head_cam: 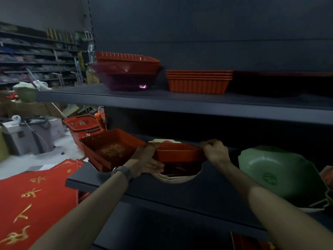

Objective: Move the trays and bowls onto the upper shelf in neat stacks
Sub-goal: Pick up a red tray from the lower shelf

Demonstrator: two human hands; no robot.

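Note:
On the lower shelf (180,195) my left hand (146,157) and my right hand (215,150) grip the two ends of a small red ribbed tray (178,154), which sits over cream bowls (173,179). A stack of red trays with gold characters (110,148) lies to its left. Green bowls (281,172) stand at the right. On the upper shelf (180,101) a dark purple bowl (124,76) carries red trays (126,59), and beside it sits a stack of red ribbed trays (198,81).
Red shopping baskets (81,124) stand on the floor at the left, with grey boxes (27,134) and red paper with gold characters (32,204) near them. The upper shelf's right part is dark. Store shelving (36,56) fills the far left.

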